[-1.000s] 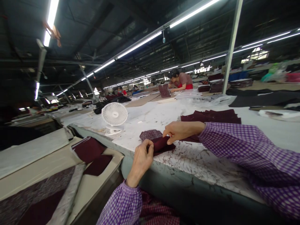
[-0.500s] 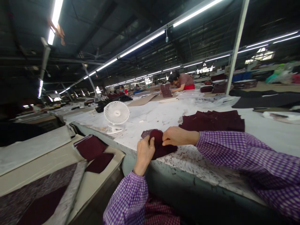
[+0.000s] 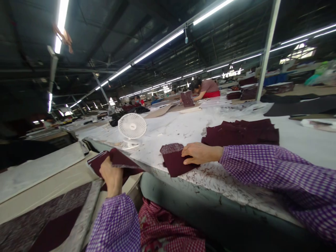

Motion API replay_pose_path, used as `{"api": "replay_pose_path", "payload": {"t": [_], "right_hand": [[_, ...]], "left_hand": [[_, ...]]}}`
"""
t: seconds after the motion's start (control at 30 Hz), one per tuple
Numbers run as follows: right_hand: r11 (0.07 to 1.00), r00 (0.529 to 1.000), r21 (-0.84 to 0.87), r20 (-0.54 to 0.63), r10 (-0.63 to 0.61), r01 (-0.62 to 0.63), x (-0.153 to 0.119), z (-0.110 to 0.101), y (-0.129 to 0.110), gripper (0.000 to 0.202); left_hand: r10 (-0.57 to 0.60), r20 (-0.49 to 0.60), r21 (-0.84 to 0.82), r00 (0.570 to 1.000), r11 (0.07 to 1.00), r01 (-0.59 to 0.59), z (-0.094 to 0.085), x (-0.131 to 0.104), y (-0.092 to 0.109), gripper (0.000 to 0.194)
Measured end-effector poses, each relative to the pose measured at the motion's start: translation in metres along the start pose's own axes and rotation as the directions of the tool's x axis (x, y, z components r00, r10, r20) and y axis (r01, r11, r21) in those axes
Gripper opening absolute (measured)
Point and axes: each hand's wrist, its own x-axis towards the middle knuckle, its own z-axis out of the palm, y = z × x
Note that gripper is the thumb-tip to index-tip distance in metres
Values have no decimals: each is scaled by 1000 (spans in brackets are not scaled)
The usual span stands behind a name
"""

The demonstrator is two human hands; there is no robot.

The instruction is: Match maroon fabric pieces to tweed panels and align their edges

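My left hand (image 3: pixel 111 175) is closed on a dark maroon cloth piece (image 3: pixel 122 158), lifted over the maroon pieces (image 3: pixel 96 161) on the lower left surface. Its fingertips are partly hidden by the cloth. At the near edge of the white table (image 3: pixel 173 127), my right hand (image 3: pixel 195 153) rests on another maroon piece (image 3: pixel 175 164), whose far end shows a speckled patch. The right fingers are bent together over the cloth's right part. Just beyond that hand lies a spread stack of maroon pieces (image 3: pixel 241 133).
A small white fan (image 3: pixel 132 126) stands on the table left of centre. Across the table, a person (image 3: pixel 208 87) bends beside a maroon stack (image 3: pixel 187 99). A metal post (image 3: pixel 267 50) rises at the right. Dark cloth (image 3: pixel 301 105) lies at the far right.
My left hand has left the piece by my right hand and moved left, where it has taken hold of another maroon piece. The piece under my right hand now lies flatter.
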Motion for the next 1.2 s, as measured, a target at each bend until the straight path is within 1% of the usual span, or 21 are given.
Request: {"api": "replay_pose_path", "payload": {"t": [0.07,0.17,0.23,0.3,0.33,0.4,0.43,0.5,0.57,0.6,0.63,0.67,0.7,0.73,0.77,0.83,0.87,0.9,0.97,1.1,1.2], "right_hand": [[999,1000,37,24,6,-7,0,0,2,36],[994,1000,111,-7,-1,1,-1,-5,1,32],[970,998,243,-61,-5,20,-1,-12,-6,29],[870,999,492,-38,8,11,-2,-20,-18,36],[776,1000,631,11,19,-21,-2,-25,-23,45],[530,990,837,136,45,-139,-4,-32,-33,63],[415,980,888,194,51,-198,-4,-34,-36,70],[268,960,922,273,57,-278,-5,-34,-36,76],[270,959,921,272,78,-283,-6,-30,-30,65],[314,964,912,245,103,-266,-6,-27,-26,56],[375,968,893,214,130,-248,-5,-24,-21,48],[442,971,866,183,152,-232,-5,-21,-17,45],[505,973,834,158,165,-222,-5,-18,-13,44],[553,974,804,146,172,-218,-5,-16,-10,43],[583,974,782,143,175,-219,-4,-15,-8,42],[591,971,772,158,180,-235,-5,-16,-6,42],[578,968,778,167,187,-245,-5,-18,-6,44],[565,965,784,178,194,-259,-6,-20,-7,48],[559,959,781,190,212,-279,-8,-25,-8,58],[594,952,744,222,213,-306,-15,-31,-6,66],[642,943,691,253,215,-332,-22,-31,0,64]], "left_hand": [[36,40,285,999,958,-45,3,-6,21,22],[87,90,410,992,905,-117,10,-14,56,22],[145,67,433,987,887,-160,12,-21,74,22],[257,28,438,966,866,-243,13,-32,86,21],[339,30,430,940,845,-318,14,-40,89,20],[531,118,366,839,762,-534,17,-62,91,20],[627,204,291,752,695,-658,20,-75,91,21],[768,361,84,529,538,-839,25,-101,86,23],[827,452,-90,334,415,-905,30,-122,80,24],[838,475,-156,269,381,-911,31,-129,76,24],[844,485,-215,228,368,-905,31,-134,73,24],[848,484,-271,215,379,-885,31,-136,71,23],[849,475,-324,231,413,-851,30,-135,69,22],[844,459,-370,276,464,-805,29,-133,67,22],[828,439,-396,350,528,-752,29,-129,66,22],[743,395,-362,541,667,-652,32,-117,65,20],[685,382,-310,620,727,-613,36,-111,65,19],[631,382,-251,675,774,-582,41,-105,66,20],[544,448,-163,709,830,-534,53,-97,68,25],[432,585,-141,686,888,-438,76,-93,78,20],[466,584,-119,664,859,-498,86,-97,85,16]]}}
